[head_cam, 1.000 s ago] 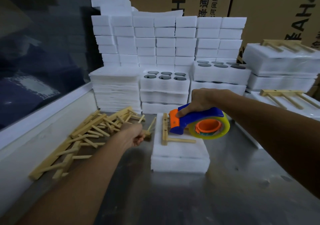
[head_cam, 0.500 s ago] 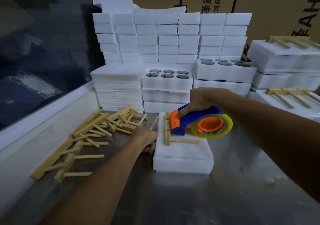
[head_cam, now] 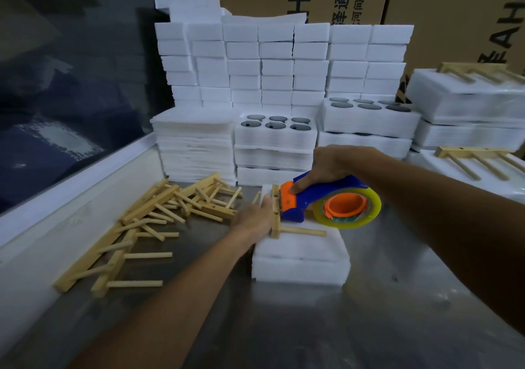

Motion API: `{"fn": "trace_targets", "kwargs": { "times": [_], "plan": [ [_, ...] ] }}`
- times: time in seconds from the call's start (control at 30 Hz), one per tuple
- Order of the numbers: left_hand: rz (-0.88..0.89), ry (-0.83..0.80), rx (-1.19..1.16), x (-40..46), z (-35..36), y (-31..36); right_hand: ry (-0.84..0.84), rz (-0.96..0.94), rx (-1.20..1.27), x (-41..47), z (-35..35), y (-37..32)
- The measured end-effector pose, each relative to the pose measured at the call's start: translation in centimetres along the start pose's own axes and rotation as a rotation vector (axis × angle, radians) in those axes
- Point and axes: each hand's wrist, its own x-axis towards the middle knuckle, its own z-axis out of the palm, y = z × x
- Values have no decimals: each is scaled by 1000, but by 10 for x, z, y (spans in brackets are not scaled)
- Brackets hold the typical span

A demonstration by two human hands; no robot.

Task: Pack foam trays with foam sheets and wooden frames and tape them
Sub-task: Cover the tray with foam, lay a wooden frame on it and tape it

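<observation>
Since 1 second ago the left hand (head_cam: 253,218) let go of the loose stick it was pinching and slid over to the foam pack (head_cam: 301,250), so now it's pressed flat against the pack's left edge, right beside the wooden frame (head_cam: 276,215) lying on top. Fingers look mostly straight, not gripping anything as far as I can tell. The right hand (head_cam: 326,167) is wrapped around the blue and orange tape dispenser (head_cam: 321,202), nose parked on the frame's crossbar at the far left of the pack.

What could go sideways: the frame just sits loose up there, so dragging the dispenser could shove it crooked. If the left hand eases off, the whole pack may skate across the metal table (head_cam: 284,326). Tape could also wrinkle over the prongs. The pile of spare frames (head_cam: 159,215) left of the pack is close enough to catch an elbow.
</observation>
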Motion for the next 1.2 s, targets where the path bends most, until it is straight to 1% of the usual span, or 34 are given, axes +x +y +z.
{"fn": "trace_targets", "kwargs": {
  "times": [0.1, 0.2, 0.23, 0.27, 0.33, 0.37, 0.43, 0.47, 0.5, 0.6, 0.73, 0.97, 1.07, 1.13, 1.2],
  "plan": [
    [40, -1, 85, -6, 6, -7, 8, 22, -5, -1, 0, 0],
    [-40, -65, -109, -8, 6, -6, 18, 23, -17, -1, 1, 0],
    [-38, -79, -145, -8, 4, -6, 18, 26, -15, -1, 1, 0],
    [-6, -72, -162, -6, 3, -7, 17, 28, -13, -1, 1, 1],
    [145, -83, -190, -2, 0, -8, 18, 28, -7, -1, 1, 2],
    [219, -146, -238, 0, -3, -9, 15, 28, -1, -1, 1, 3],
    [291, -327, -322, 6, -10, -11, 3, 27, 12, 0, 0, 4],
    [304, -386, -319, 9, -14, -11, -5, 26, 14, 0, 0, 4],
    [320, -412, -270, 13, -18, -11, -11, 24, 13, 0, 0, 5],
    [363, -372, -116, 23, -20, -8, -20, 16, -5, 0, -2, 3],
    [355, -315, -42, 28, -15, -10, -50, -5, 8, 2, -3, 5],
    [342, -340, 34, 29, -20, -10, -18, -6, 97, -8, -6, 34],
    [345, -353, 35, 30, -20, -11, -44, -9, 118, -9, -6, 37],
    [346, -361, 0, 32, -21, -13, -44, 2, 87, -14, -8, 45],
    [354, -364, -28, 34, -20, -15, -20, 40, 35, -25, -13, 69]
  ]
}}
